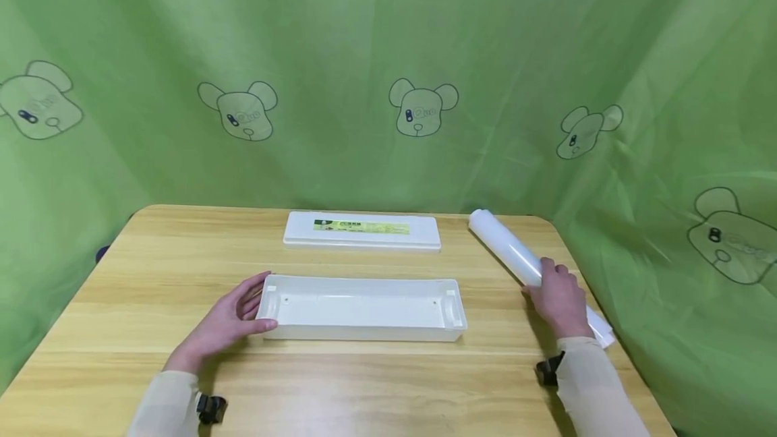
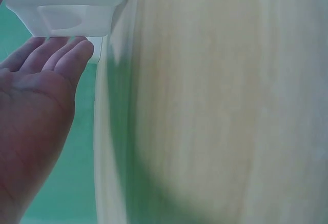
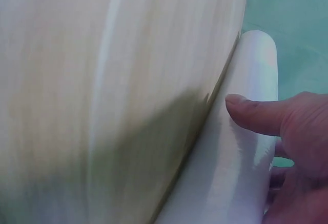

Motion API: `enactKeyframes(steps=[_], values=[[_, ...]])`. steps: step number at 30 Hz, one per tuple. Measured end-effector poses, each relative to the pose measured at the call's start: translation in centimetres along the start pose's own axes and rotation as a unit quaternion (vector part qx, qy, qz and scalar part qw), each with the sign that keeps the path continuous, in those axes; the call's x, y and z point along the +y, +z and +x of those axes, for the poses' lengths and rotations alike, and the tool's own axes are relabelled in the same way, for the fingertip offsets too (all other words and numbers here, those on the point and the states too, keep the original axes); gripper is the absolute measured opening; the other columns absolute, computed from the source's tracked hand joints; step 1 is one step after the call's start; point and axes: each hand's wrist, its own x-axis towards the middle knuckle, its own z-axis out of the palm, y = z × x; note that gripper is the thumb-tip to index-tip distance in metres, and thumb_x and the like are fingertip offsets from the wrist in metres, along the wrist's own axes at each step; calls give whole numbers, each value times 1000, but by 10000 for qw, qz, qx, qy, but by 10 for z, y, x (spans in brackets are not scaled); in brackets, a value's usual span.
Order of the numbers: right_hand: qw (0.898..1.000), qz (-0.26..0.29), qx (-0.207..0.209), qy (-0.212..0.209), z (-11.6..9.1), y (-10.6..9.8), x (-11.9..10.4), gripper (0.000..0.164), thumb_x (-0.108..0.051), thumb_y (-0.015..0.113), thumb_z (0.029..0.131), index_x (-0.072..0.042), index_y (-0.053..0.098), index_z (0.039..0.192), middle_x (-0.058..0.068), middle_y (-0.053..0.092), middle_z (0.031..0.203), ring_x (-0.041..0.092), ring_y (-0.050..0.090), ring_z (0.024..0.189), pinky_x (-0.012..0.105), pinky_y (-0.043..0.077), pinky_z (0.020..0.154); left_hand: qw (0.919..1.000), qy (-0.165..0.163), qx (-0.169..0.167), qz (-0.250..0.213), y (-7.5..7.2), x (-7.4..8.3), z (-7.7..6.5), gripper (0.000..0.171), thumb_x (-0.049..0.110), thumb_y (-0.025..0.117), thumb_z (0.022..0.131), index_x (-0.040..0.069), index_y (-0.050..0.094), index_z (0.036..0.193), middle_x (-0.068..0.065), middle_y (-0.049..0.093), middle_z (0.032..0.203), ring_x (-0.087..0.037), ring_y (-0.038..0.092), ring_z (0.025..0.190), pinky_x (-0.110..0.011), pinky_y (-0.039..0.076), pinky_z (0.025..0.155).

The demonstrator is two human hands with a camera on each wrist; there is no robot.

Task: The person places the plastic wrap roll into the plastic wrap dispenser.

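A long white plastic box (image 1: 364, 332), its open side up, lies on the table in front of me. My left hand (image 1: 227, 319) holds its left end, thumb on the near corner and fingers at the far corner. In the left wrist view, nearly straight fingers (image 2: 56, 62) meet the box's end (image 2: 66, 19). To the right, a roll of clear plastic wrap (image 1: 506, 245) lies slantwise on the table. My right hand (image 1: 560, 299) grips it towards its near end. The right wrist view shows the thumb (image 3: 253, 115) across the roll (image 3: 215, 183).
A white lid (image 1: 364, 241) with a green and yellow label (image 1: 361, 226) lies behind the box near the table's far edge. The wooden table (image 1: 315, 396) is enclosed by green curtains (image 1: 340, 32) printed with bear heads at the back and sides.
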Motion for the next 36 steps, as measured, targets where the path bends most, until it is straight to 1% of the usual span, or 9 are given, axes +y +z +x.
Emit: enactKeyframes(steps=[2, 5, 8, 13, 20, 28, 34, 36], values=[[9999, -4, -52, 106, 1, 1, 0, 70, -16, 77, 82, 18, 38, 129, 41, 48, 104, 58, 51, 90, 69, 46, 68, 10000, -20, 11, -14, -1, 0, 0, 97, 9, 81, 80, -2, 19, 154, -27, 21, 156, -41, 25, 141, -19, 31, 106], [9996, -53, -107, 263, 3, 2, 0, 70, -18, 77, 82, 20, 38, 127, 40, 48, 104, 57, 51, 91, 69, 45, 69, 10000, -41, 13, -26, -1, -1, -1, 97, 10, 80, 80, -1, 19, 154, -27, 21, 156, -41, 26, 140, -19, 31, 106], [9995, -59, -97, 287, 2, 1, 0, 64, -20, 77, 83, 19, 43, 121, 38, 49, 101, 55, 51, 88, 67, 46, 67, 10000, -50, 5, -18, -1, -1, 0, 97, 11, 81, 80, -1, 19, 154, -27, 22, 156, -41, 26, 141, -20, 31, 106], [9997, -11, -89, 243, 0, 0, -2, 61, -21, 77, 84, 17, 46, 120, 36, 51, 100, 53, 52, 88, 67, 46, 67, 10000, -53, -5, -18, -1, -1, -1, 97, 10, 81, 80, -2, 19, 154, -27, 22, 156, -41, 26, 140, -20, 31, 106], [9995, 54, -210, 240, -1, -5, -6, 60, -22, 74, 86, 17, 45, 122, 36, 51, 102, 53, 52, 90, 67, 46, 68, 10000, -60, -17, -28, -1, -1, 0, 97, 11, 81, 80, -1, 19, 154, -27, 22, 156, -41, 27, 140, -20, 31, 106], [9996, 159, -186, 107, 0, -13, -15, 56, -20, 72, 86, 15, 47, 123, 33, 53, 102, 50, 54, 89, 65, 47, 69, 10000, -91, -3, 8, 0, -2, -2, 97, 11, 80, 81, -1, 18, 154, -27, 21, 156, -41, 26, 140, -25, 30, 108], [9994, 185, -287, -23, 0, -21, -22, 58, -19, 72, 86, 15, 47, 126, 33, 54, 106, 50, 54, 93, 66, 47, 71, 9999, -83, -17, 55, 0, 0, -3, 96, 12, 80, 82, 0, 18, 155, -26, 22, 156, -41, 27, 140, -27, 30, 109], [9993, 209, -302, -58, -1, -24, -26, 60, -19, 73, 86, 15, 46, 129, 34, 54, 108, 50, 54, 94, 67, 46, 73, 9999, -100, -10, 42, 0, 1, -2, 96, 12, 80, 82, 0, 18, 155, -26, 22, 156, -41, 27, 140, -25, 30, 108]])
